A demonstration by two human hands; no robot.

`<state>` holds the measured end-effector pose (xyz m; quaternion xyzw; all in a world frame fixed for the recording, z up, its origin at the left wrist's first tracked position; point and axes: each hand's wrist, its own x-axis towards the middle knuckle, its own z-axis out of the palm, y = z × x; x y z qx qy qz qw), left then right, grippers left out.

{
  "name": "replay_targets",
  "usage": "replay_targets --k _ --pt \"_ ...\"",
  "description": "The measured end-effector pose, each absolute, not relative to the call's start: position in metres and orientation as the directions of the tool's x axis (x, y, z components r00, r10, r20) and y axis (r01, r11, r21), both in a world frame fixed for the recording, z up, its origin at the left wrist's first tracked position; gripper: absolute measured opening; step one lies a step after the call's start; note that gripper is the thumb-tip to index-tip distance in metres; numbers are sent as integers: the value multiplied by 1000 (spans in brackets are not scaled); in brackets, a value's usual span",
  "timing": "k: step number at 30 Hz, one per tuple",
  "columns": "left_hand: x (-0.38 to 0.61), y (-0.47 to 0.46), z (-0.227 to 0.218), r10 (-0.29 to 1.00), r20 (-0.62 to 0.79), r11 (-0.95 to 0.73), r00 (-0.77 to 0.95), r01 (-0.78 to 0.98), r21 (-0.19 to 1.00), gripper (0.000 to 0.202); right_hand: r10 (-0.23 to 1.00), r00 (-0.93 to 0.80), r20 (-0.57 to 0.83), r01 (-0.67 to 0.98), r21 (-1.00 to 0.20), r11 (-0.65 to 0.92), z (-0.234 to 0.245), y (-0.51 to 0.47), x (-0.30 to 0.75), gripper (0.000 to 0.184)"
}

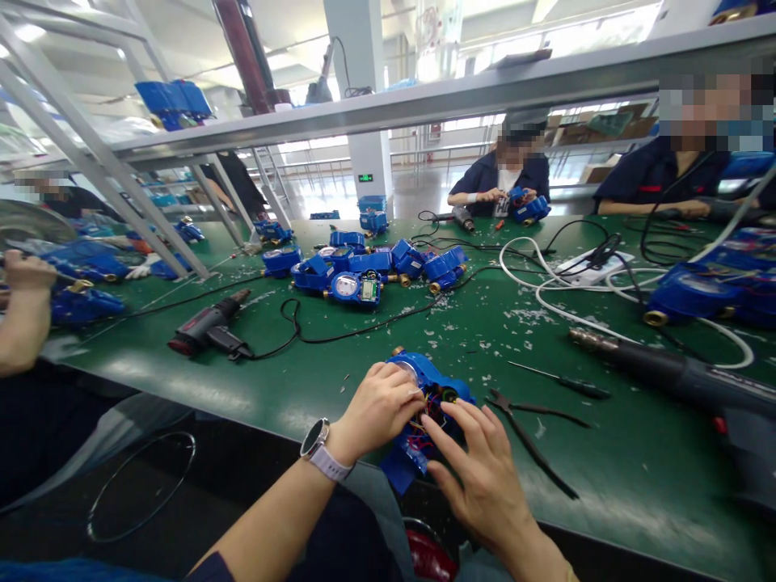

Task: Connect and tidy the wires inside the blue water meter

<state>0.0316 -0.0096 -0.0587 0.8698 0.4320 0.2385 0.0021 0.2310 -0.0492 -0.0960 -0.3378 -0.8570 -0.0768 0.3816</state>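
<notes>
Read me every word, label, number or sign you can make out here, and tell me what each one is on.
Nothing is legible. The dial and small display on a blue water meter, the distant green lit sign and the smartwatch are too small, dark or blurred to read.

Here's the room: a white square pillar (365, 166) dominates the far side, a green exit sign (364, 178) glowing on its face! Just left of it, a dark red column (243, 56) climbs to the ceiling. To its right, bright windows (466, 133) pour in daylight above a metal railing (436, 149), and cardboard boxes (606, 125) are stacked beyond. At its foot, a polished floor (418, 190) gleams!
</notes>
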Motion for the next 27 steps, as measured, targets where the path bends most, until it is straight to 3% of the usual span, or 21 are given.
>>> replay_targets --k 6,11,27 --pt "29 -12 -60 815 409 -556 411 752 353 16 587 -447 675 704 -139 697 -97 -48 216 36" --pt "26 -10 -62 834 395 -537 384 728 427 15 654 -385 651 709 -245 661 -104 -50 212 40" --pt "27 -11 -59 823 465 -539 326 708 457 15 674 -335 659 727 -274 629 -107 -54 206 44"
